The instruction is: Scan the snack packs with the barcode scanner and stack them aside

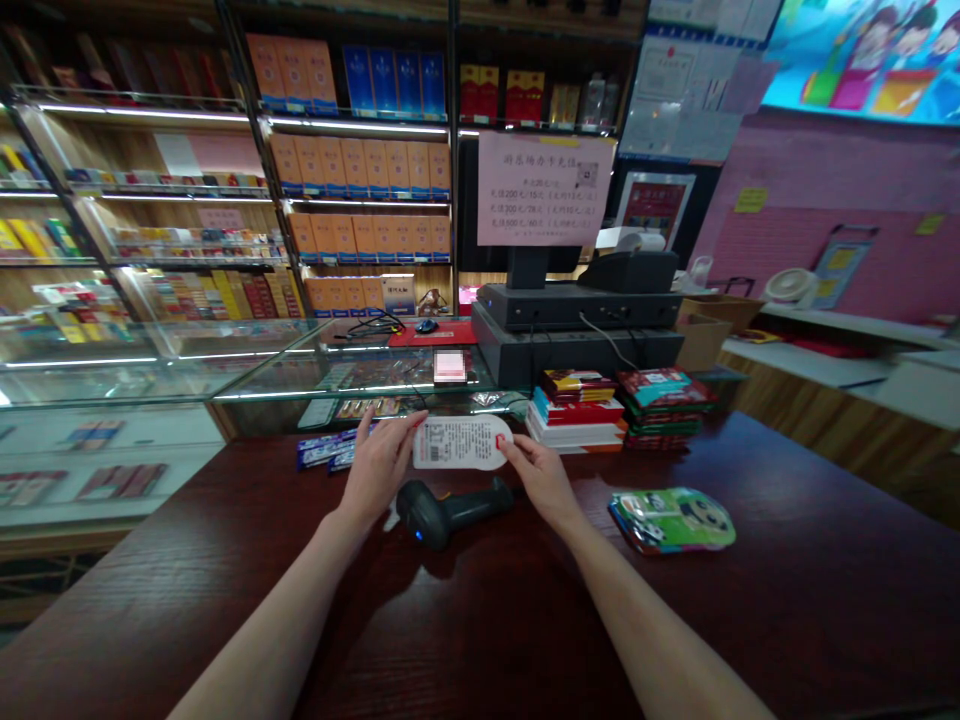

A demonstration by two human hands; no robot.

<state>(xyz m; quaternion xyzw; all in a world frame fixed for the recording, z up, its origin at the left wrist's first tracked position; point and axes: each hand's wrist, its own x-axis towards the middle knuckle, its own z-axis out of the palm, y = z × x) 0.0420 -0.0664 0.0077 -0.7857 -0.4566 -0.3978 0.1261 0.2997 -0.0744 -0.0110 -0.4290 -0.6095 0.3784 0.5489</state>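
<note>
A flat white package (461,443) with rounded ends shows its printed back, with a barcode and small text, above the dark wooden counter. My right hand (541,475) pinches its right end between thumb and fingers. At the opposite end, my left hand (381,458) grips the edge, its fingertips against the package. Just below the package a black barcode scanner (450,513) lies on its side with a small blue light glowing. To the right of my right hand is a small pile of green panda-print packages (673,520) of a similar rounded shape.
Blue-purple packets (324,450) lie beyond my left hand. Stacked packs (576,412) and dark red-green packets (664,402) stand beside the black cash register (577,340). A glass display case (262,375) borders the counter (480,640) at the back left.
</note>
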